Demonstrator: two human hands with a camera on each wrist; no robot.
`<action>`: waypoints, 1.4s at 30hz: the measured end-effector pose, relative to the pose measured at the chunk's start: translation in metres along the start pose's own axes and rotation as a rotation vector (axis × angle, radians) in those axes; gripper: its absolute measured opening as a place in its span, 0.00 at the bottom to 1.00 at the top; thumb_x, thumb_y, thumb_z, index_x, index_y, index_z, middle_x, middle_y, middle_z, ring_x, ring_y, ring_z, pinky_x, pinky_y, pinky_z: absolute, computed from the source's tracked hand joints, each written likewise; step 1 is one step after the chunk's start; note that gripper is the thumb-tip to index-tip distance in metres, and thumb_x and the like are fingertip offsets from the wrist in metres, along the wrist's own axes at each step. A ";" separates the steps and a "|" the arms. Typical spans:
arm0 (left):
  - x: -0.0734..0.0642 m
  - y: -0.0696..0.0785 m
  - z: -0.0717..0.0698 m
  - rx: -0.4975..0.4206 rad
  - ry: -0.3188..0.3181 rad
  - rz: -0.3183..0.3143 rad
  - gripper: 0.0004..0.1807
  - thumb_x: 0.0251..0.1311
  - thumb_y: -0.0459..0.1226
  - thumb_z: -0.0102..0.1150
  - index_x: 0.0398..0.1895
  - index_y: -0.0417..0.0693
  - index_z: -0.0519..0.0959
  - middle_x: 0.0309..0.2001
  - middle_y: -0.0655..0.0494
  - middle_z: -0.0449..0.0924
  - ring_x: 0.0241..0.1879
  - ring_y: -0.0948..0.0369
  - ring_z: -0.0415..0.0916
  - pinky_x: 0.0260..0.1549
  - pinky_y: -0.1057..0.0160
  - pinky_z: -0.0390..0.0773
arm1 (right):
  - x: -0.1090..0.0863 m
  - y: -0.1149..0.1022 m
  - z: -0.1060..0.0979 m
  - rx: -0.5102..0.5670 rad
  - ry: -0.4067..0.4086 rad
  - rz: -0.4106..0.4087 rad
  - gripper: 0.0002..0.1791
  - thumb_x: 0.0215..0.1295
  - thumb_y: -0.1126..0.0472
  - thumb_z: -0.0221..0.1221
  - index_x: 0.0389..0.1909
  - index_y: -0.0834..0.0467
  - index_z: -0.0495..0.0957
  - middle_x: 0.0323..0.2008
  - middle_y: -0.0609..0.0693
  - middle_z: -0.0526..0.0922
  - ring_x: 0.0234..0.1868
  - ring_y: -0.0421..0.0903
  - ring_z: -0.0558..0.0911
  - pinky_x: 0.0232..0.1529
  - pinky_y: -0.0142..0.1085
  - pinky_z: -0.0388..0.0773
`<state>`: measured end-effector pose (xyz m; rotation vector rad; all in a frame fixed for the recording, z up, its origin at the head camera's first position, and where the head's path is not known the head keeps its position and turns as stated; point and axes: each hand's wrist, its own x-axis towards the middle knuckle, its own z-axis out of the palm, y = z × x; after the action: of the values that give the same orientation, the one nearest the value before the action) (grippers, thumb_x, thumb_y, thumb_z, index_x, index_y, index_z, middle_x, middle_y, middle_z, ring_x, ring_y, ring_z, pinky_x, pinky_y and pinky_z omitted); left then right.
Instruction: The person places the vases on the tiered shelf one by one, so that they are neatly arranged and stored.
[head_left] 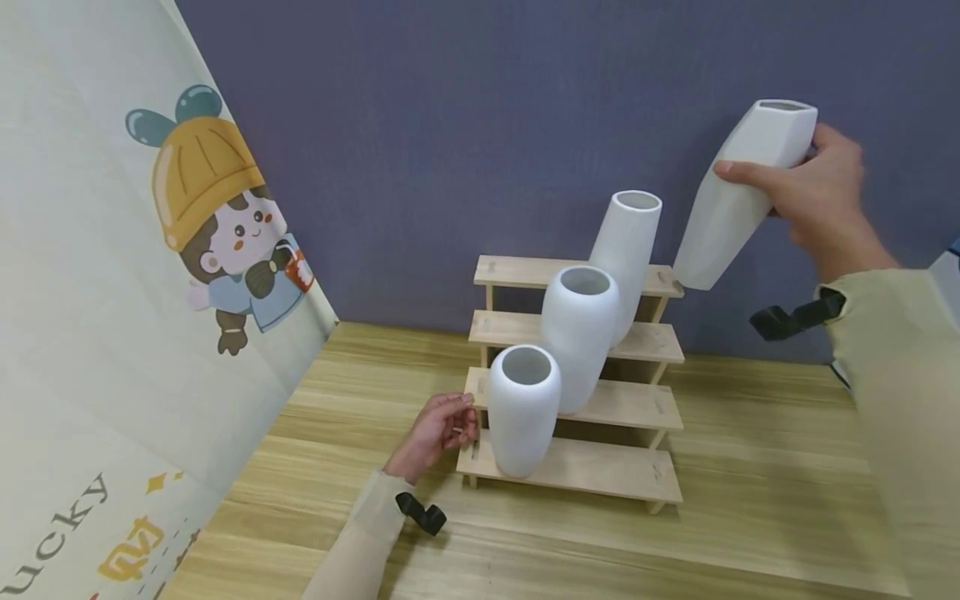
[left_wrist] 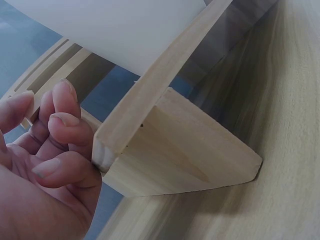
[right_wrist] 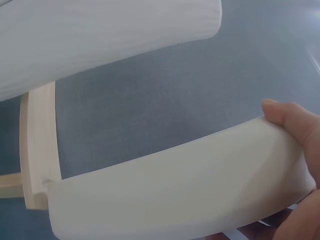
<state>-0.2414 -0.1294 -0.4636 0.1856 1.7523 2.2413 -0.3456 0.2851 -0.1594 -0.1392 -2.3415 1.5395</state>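
My right hand (head_left: pixel 821 187) grips a white faceted vase (head_left: pixel 738 196), which is tilted above the right end of the top step. In the right wrist view the thumb (right_wrist: pixel 287 117) lies along that vase's side, and its base overlaps the end of a wooden board. Beside the left end of the stepped wooden shelf (head_left: pixel 607 471), my left hand (head_left: pixel 435 433) has loosely curled fingers, close against the board ends. Three white vases stand on the shelf: a short rounded one (head_left: pixel 523 417) lowest, a larger rounded one (head_left: pixel 577 342) behind, and a tall tapered one (head_left: pixel 630 237) farther back.
Under the shelf is a wood-grain tabletop (head_left: pixel 375 367). A dark blue-grey wall panel (head_left: pixel 420 167) rises behind. To the left hangs a pale sheet (head_left: pixel 90 292) with a cartoon figure and lettering. Black bands (head_left: pixel 798 315) sit on both wrists.
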 end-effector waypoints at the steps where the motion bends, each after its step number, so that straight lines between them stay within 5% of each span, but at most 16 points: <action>1: -0.001 0.000 0.000 0.000 -0.002 0.000 0.22 0.76 0.39 0.43 0.20 0.55 0.77 0.16 0.65 0.79 0.15 0.70 0.71 0.13 0.72 0.58 | -0.001 -0.002 0.002 0.001 -0.003 -0.001 0.41 0.53 0.51 0.74 0.67 0.42 0.64 0.47 0.31 0.69 0.55 0.39 0.73 0.23 0.19 0.74; 10: -0.006 0.002 -0.002 -0.003 -0.018 -0.008 0.22 0.76 0.39 0.43 0.20 0.54 0.77 0.16 0.65 0.79 0.15 0.70 0.70 0.13 0.73 0.59 | -0.007 -0.013 0.017 -0.041 -0.004 0.029 0.45 0.52 0.46 0.74 0.69 0.42 0.63 0.55 0.35 0.70 0.56 0.42 0.73 0.26 0.21 0.73; 22: -0.009 0.004 0.001 0.001 -0.015 -0.005 0.23 0.76 0.39 0.43 0.19 0.54 0.77 0.16 0.65 0.79 0.14 0.70 0.70 0.12 0.73 0.58 | -0.002 -0.017 0.034 -0.011 -0.009 0.021 0.41 0.48 0.47 0.77 0.63 0.44 0.67 0.42 0.34 0.69 0.43 0.38 0.74 0.24 0.22 0.76; 42: -0.010 0.002 -0.001 -0.008 -0.027 -0.010 0.24 0.76 0.38 0.42 0.19 0.55 0.77 0.15 0.66 0.79 0.14 0.70 0.70 0.12 0.73 0.58 | -0.004 -0.016 0.049 -0.077 -0.026 0.018 0.45 0.49 0.43 0.75 0.68 0.44 0.65 0.51 0.38 0.71 0.50 0.42 0.73 0.30 0.23 0.74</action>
<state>-0.2322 -0.1334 -0.4610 0.2041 1.7266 2.2279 -0.3566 0.2348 -0.1629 -0.1600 -2.4266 1.4689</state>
